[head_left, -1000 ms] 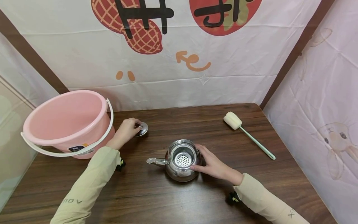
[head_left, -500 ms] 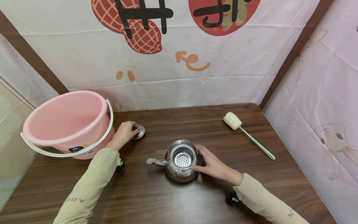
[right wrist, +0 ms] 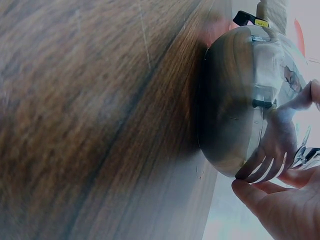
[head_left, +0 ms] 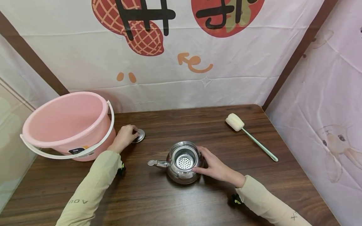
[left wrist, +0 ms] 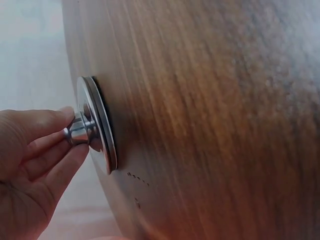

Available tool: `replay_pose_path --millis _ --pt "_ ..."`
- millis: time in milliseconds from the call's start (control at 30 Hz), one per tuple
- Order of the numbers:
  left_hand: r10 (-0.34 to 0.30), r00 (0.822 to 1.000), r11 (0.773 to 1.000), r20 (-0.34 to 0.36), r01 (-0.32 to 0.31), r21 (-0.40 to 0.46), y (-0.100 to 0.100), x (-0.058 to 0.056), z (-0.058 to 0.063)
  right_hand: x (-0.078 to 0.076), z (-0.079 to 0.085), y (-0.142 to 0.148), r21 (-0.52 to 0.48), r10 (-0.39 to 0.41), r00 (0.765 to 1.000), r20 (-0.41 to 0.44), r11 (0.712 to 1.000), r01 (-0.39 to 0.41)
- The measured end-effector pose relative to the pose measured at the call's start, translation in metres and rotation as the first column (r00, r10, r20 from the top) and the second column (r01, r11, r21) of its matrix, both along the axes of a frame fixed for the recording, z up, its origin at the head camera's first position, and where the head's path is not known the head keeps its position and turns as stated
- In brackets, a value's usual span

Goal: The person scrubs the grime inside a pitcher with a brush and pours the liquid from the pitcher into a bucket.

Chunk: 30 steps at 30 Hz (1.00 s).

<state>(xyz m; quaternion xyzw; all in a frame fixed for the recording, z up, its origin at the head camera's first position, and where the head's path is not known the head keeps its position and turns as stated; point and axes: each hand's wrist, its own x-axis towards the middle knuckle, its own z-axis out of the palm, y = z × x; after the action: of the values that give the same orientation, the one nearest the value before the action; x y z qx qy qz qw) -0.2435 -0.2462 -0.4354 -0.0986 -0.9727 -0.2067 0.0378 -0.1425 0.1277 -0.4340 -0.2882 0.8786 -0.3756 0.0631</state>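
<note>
Between thumb and fingertips my left hand (head_left: 123, 138) pinches the knob (left wrist: 80, 132) of a round, shiny metal lid (head_left: 140, 136). That lid lies flat on the brown table, right of the pink bucket, or very close over it. At mid-table stands a stainless steel teapot (head_left: 181, 177), uncovered, its spout (head_left: 159, 163) facing left. A perforated strainer (head_left: 185, 162) shows inside its opening. My right hand (head_left: 216, 168) holds the teapot's right side, thumb near the rim and the other fingers curved along the far side. Its reflection shows on the polished body in the right wrist view.
A pink bucket (head_left: 85, 138) with a white handle (head_left: 97, 145) stands at the left, close to my left forearm. At the back right lies a sponge brush (head_left: 235, 122) with a pale green stick. A printed cloth wall (head_left: 240, 84) rises behind the table (head_left: 158, 207).
My left hand has moved the lid slightly left and nearer to me across the table. The right hand and the teapot have stayed in place.
</note>
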Motion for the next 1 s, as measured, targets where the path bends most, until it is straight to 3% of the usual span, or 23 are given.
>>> replay_pose_path --millis 333,533,733,1000 --pt "-0.004 1.000 1.000 0.004 0.004 -0.017 0.000 0.000 -0.005 0.000 0.000 0.000 0.003 -0.006 1.000 0.009 1.000 0.006" --pt "0.005 1.000 0.999 -0.009 -0.005 -0.043 0.007 0.005 0.003 0.001 0.002 -0.001 0.005 -0.006 1.000 0.018 1.000 0.006" --pt "-0.043 0.997 0.998 -0.057 0.040 -0.058 0.022 0.010 0.015 0.002 0.001 0.000 -0.009 -0.005 1.000 0.001 1.000 0.005" --pt "-0.158 0.983 0.985 -0.092 0.150 -0.088 0.048 0.019 0.030 0.001 -0.003 0.000 -0.015 -0.004 0.999 -0.039 1.000 0.004"
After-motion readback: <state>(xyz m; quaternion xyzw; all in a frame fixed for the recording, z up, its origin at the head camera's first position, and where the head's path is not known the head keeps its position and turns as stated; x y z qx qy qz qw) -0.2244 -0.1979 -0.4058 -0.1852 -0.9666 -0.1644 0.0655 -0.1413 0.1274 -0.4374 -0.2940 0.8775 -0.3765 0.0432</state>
